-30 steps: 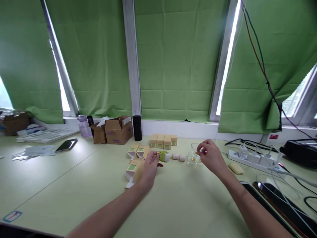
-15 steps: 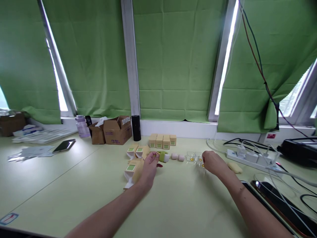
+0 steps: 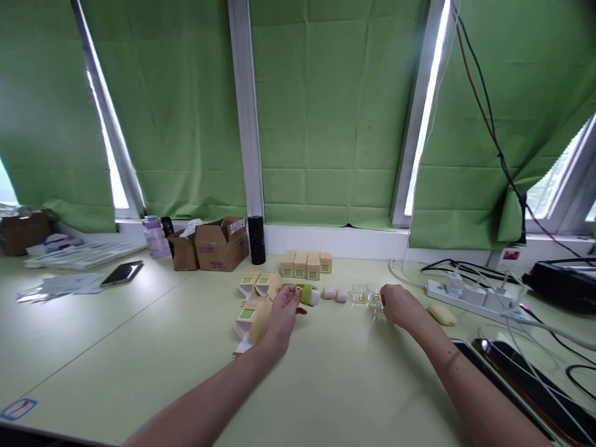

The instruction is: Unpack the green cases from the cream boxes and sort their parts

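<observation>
My left hand (image 3: 282, 310) pinches the cord loop of a small green item with a white end (image 3: 309, 295), held low over the table. Just right of it lie two small pale pink cylinders (image 3: 334, 295). Farther right are several small clear cups (image 3: 359, 293) with yellow spots at the bottom. My right hand (image 3: 395, 304) is closed at the rightmost cups and partly covers them; its fingertips are hidden, so what it grips does not show. Opened small cartons (image 3: 246, 313) with green labels lie beside my left hand.
Several closed small boxes (image 3: 300, 266) stand in a row behind. Cardboard boxes (image 3: 221, 245), a black cylinder (image 3: 256, 241) and a purple bottle (image 3: 156, 237) line the back. At right are a power strip (image 3: 479, 298) with cables, a yellow case (image 3: 441, 315) and phones (image 3: 526, 372).
Almost nothing differs. Both hands stay in place, the left still on the green item and the right still at the clear cups; the view has shifted very slightly.
</observation>
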Available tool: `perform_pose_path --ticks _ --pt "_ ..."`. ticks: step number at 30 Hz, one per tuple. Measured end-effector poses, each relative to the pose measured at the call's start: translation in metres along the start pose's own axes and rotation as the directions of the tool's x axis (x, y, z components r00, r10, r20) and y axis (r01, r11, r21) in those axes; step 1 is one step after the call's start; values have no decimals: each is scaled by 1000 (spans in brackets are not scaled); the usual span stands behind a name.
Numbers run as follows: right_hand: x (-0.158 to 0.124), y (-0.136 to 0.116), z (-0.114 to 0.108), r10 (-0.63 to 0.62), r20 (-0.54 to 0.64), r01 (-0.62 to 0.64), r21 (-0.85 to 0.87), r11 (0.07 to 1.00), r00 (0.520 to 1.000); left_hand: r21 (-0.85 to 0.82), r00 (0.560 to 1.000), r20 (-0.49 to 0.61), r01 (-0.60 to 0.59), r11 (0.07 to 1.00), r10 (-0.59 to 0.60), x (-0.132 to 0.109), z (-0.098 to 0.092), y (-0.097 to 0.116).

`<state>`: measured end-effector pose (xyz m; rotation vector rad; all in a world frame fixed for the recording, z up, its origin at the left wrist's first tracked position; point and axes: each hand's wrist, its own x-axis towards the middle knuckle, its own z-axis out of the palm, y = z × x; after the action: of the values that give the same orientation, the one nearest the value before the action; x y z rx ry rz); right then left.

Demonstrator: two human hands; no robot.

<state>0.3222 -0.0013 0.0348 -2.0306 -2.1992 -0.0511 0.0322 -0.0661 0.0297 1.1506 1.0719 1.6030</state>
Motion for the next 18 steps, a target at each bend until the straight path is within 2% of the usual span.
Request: perform_pose_path --ticks 6,9,10,12,15,18 --pt "-7 -6 -16 36 -89 -38 -12 999 995 -7 1000 1 -10 1000 10 -2 0 1" --pt "-12 -18 -21 2 -263 1 13 1000 965 -23 1000 8 -1 1000 2 -3 1 2" --pt "-15 -23 -20 -49 -353 62 25 998 934 -26 1000 16 6 1000 -5 -4 1 2" --pt "-21 -36 -14 -190 -503 234 26 972 843 -30 999 36 28 999 -27 -5 1 3" --pt "-33 -56 0 -394 -620 481 -30 876 679 -36 995 66 71 997 -69 -6 1 3" --pt "-42 -74 11 -498 -691 620 -92 779 524 -36 990 100 104 994 -100 -7 2 3"
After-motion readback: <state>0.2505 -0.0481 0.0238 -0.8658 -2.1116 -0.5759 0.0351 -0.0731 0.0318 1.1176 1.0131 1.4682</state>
